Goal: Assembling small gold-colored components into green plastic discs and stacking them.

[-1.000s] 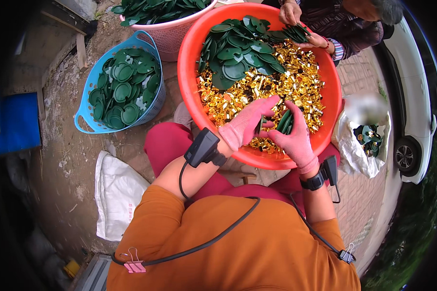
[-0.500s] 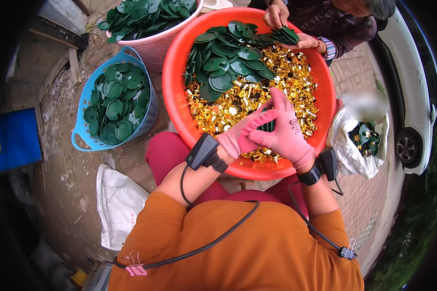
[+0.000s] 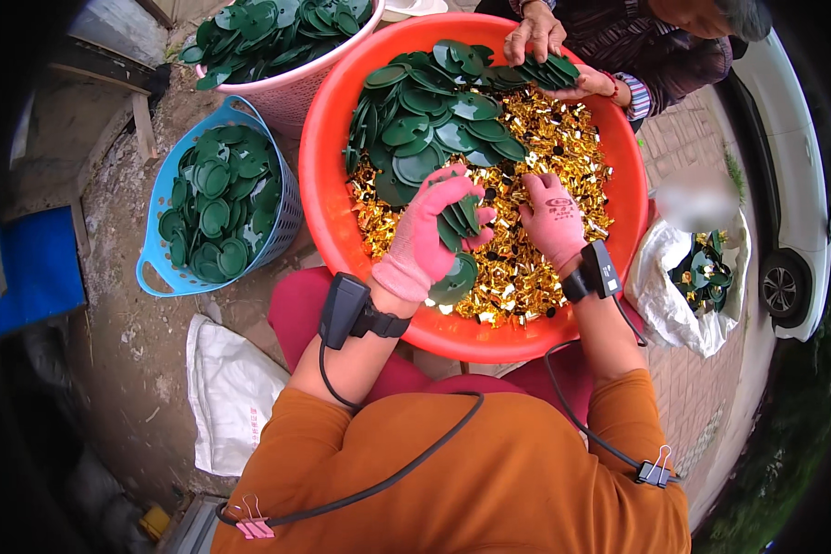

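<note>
My left hand [image 3: 417,238], in a pink glove, curls around a small stack of green plastic discs [image 3: 459,222] over the near left part of the red basin [image 3: 316,198]. My right hand [image 3: 554,220], also gloved, reaches down to the gold foil-like pieces [image 3: 563,138] that fill much of the basin. Its thumb and forefinger are apart, with nothing visible between them; the fingertips are partly hidden. One green disc [image 3: 454,280] lies just below my left hand. A large heap of green discs [image 3: 425,111] rests on the gold pieces at the far left of the basin.
Opposite, a co-worker's hands [image 3: 534,39] hold a fan of green discs [image 3: 549,72] over the basin's far rim. A blue basket [image 3: 289,217] and a pink basket [image 3: 286,97] of discs stand left. A white sack [image 3: 651,268] is right, a flat one [image 3: 231,397] lower left. Cables run along my arms.
My hands, together over the basin before, have parted. The left has moved left with the green discs, now more visible; the right has gone down to the gold pieces.
</note>
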A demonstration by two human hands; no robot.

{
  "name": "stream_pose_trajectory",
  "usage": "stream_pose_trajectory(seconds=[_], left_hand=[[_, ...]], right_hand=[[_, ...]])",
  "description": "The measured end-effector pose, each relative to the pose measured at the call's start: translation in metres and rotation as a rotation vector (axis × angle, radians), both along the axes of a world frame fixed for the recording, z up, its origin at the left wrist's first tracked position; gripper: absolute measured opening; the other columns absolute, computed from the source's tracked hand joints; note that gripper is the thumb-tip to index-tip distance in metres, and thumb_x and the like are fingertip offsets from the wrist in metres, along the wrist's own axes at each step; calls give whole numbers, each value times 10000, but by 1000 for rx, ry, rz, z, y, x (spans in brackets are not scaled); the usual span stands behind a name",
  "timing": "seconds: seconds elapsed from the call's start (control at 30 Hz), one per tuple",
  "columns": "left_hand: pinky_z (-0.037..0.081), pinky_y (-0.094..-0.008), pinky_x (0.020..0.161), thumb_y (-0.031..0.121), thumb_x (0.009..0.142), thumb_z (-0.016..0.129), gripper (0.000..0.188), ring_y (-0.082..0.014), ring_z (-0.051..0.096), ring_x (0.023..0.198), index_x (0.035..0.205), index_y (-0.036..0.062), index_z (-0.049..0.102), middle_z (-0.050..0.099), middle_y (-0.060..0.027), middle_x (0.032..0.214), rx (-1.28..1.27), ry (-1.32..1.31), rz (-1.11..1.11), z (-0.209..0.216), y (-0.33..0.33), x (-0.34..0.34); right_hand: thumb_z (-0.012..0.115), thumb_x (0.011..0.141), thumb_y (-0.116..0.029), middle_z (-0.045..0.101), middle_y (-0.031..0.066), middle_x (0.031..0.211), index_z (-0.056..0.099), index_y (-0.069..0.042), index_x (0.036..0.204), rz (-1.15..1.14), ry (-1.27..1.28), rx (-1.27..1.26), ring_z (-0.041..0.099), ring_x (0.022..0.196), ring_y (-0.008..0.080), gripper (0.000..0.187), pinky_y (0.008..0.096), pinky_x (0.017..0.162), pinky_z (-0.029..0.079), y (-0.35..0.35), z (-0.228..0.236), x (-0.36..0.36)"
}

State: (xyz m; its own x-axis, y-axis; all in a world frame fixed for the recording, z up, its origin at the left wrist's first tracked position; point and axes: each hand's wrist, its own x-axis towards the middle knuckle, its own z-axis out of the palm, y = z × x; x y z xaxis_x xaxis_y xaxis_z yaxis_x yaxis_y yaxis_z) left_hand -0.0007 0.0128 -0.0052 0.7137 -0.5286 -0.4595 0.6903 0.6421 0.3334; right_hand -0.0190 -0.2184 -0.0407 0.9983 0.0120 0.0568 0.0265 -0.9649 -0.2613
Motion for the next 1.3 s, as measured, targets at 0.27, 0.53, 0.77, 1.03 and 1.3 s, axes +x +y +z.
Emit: stream_pose_trajectory(seconds=[0.27, 0.53, 0.77, 1.03, 1.3], left_hand=[[567, -461, 730, 283, 907, 633, 336, -335, 677, 883, 1219, 182, 560, 649, -99, 1056, -35, 63, -100, -4, -24, 7], [575, -461, 722, 306, 934, 578, 378, -375, 669, 933, 1264, 126, 537, 659, -160, 1076, -200, 88, -196, 6, -32, 7], [575, -428, 640, 282, 923, 608, 370, -314, 692, 841, 1253, 132, 533, 661, -142, 1044, -141, 29, -234, -6, -38, 1], [582, -388, 641, 297, 957, 530, 317, -237, 689, 859, 1225, 134, 580, 670, -67, 990, -105, -61, -272, 10, -29, -7], [587, -380, 620, 297, 954, 527, 276, -231, 686, 811, 1128, 108, 630, 669, -56, 899, -211, -47, -284, 8, -18, -11]], right_hand=[[661, 788, -128, 588, 158, 999, 625, -83, 986, -3, 51, 160, 601, 895, 361, 206, 431, 776, 511, -27, -10, -8], [583, 876, -17, 589, -6, 824, 493, -61, 1334, -480, -54, 1825, 565, 693, 94, 469, 245, 643, 514, -30, 15, -32], [482, 842, 69, 599, 61, 881, 490, -29, 1320, -341, 107, 2005, 621, 813, 171, 487, 302, 744, 547, -5, 50, -27], [551, 918, -25, 619, 58, 1074, 519, -14, 1292, -121, 86, 1285, 609, 915, 92, 375, 218, 707, 515, 40, 83, -51], [499, 926, 0, 613, 82, 1159, 530, -14, 1306, 202, -46, 693, 596, 1021, 159, 382, 294, 894, 488, 41, 98, -53]])
